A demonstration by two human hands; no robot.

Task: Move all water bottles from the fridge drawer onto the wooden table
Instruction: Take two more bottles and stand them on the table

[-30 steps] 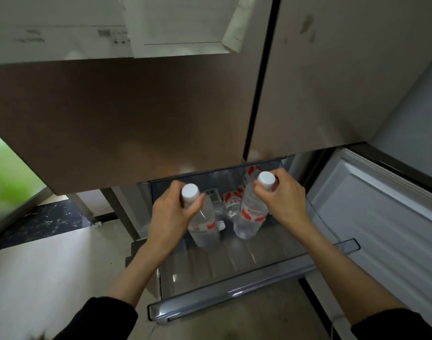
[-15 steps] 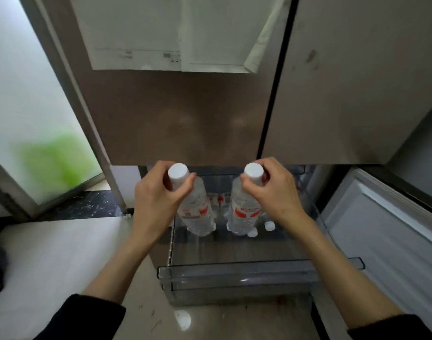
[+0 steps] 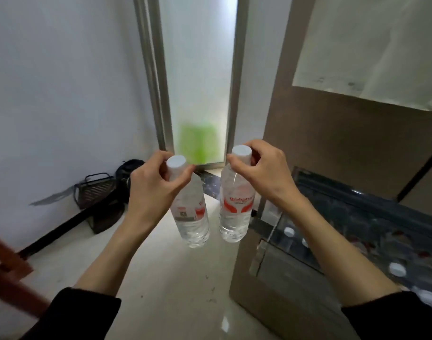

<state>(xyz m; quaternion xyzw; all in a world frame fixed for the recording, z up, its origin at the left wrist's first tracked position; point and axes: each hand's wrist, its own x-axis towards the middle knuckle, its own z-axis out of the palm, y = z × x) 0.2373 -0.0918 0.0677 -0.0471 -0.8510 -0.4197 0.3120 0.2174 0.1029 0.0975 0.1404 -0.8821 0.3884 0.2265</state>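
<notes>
Head view: left hand [image 3: 151,190] and right hand [image 3: 266,173] each pinch a water bottle [image 3: 190,214] by its cap; bottles dangle mid-air, fridge drawer [image 3: 357,231] at 3 o'clock. Cap-only grip risks slipping or swinging.

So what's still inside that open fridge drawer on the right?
Inside the open clear-plastic fridge drawer, several white bottle caps show through, so more water bottles remain. Their bodies are blurred, and the right forearm covers part of the drawer, so no exact count.
</notes>
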